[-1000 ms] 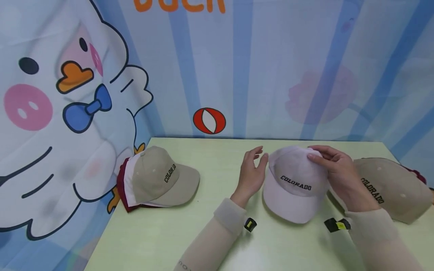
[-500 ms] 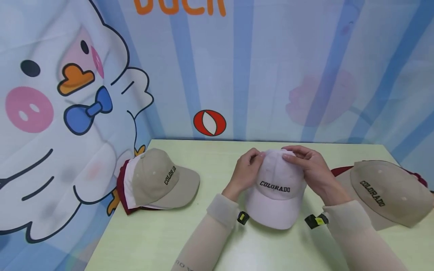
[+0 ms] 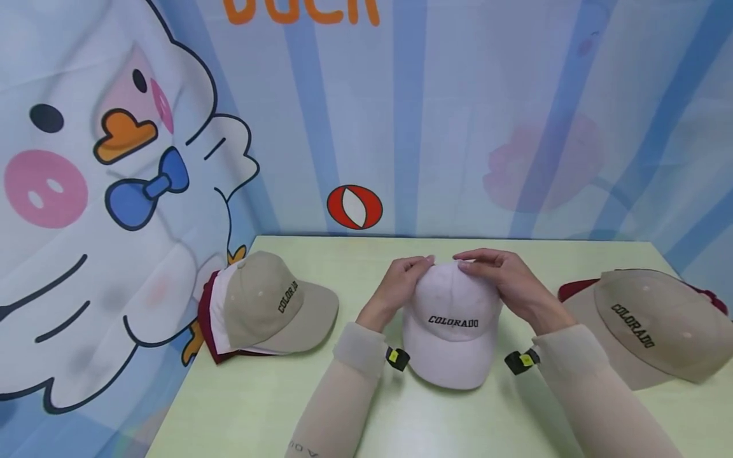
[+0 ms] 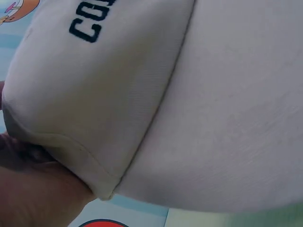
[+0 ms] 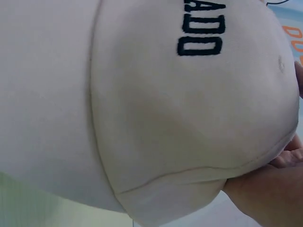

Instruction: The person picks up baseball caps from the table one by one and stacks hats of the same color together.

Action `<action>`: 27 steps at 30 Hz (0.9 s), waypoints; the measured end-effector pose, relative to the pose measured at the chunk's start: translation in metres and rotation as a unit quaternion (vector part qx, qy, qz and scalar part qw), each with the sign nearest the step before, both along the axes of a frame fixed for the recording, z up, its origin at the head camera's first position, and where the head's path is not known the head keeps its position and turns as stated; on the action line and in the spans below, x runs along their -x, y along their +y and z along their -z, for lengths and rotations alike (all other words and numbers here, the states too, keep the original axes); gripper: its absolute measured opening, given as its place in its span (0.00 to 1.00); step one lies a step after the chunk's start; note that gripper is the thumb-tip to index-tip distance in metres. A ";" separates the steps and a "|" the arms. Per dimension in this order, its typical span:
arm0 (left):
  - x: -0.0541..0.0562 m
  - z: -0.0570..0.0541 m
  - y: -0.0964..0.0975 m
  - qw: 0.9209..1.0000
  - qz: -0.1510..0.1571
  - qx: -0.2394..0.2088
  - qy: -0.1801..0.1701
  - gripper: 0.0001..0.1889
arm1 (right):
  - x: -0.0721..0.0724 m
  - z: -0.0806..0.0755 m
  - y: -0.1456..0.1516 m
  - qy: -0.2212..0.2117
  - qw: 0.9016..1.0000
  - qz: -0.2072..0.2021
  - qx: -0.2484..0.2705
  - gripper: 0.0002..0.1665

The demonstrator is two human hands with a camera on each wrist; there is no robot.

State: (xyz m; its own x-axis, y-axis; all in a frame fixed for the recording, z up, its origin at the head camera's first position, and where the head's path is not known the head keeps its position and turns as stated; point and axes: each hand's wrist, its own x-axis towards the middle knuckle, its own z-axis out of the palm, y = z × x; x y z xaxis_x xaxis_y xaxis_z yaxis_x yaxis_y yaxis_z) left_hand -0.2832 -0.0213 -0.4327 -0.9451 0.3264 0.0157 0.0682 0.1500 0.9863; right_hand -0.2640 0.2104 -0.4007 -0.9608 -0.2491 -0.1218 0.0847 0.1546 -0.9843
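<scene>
A white baseball cap (image 3: 451, 299) with dark "COLORADO" lettering faces me at the middle of the table, its brim toward me. My left hand (image 3: 395, 286) holds its upper left side, the fingers partly hidden behind the crown. On the upper right, my right hand (image 3: 504, 280) grips the crown with the thumb in front and fingers over the back. The cap's crown (image 4: 71, 90) and brim fill most of the left wrist view, with part of the left hand (image 4: 38, 189) at its lower left. In the right wrist view the right hand (image 5: 270, 189) touches the crown's rear edge.
To the left lies a stack of caps, a beige one (image 3: 258, 299) outermost over white and maroon ones. Another beige cap (image 3: 658, 318) lies at the right, with maroon showing behind it. A printed duck backdrop (image 3: 452, 127) stands behind the pale green table (image 3: 275, 407).
The white cap has moved left, from beside the right-hand caps to the table's middle. My left hand, apart from it a second ago, now holds it too.
</scene>
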 end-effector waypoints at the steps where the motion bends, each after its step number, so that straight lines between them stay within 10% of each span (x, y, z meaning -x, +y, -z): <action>1: 0.000 0.000 -0.001 1.000 0.004 0.000 -0.002 0.22 | 0.001 0.001 -0.001 -0.001 1.000 -0.001 -0.008 0.25; 14: 0.007 0.000 -0.010 0.997 -0.076 -0.027 -0.004 0.20 | 0.007 0.010 -0.013 0.041 0.986 0.012 -0.158 0.33; 27: 0.017 0.011 -0.022 0.994 -0.106 -0.029 -0.017 0.22 | 0.011 0.023 -0.032 0.006 0.995 0.034 0.090 0.08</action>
State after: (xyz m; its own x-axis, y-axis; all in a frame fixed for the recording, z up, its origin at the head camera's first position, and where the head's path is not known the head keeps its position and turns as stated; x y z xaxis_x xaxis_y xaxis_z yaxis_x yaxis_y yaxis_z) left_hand -0.3003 -0.0429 -0.4441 -0.9928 0.1200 -0.0034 0.0087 0.0994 0.9950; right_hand -0.2749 0.1789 -0.4235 -0.9775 -0.1993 -0.0697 0.0774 -0.0310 -0.9965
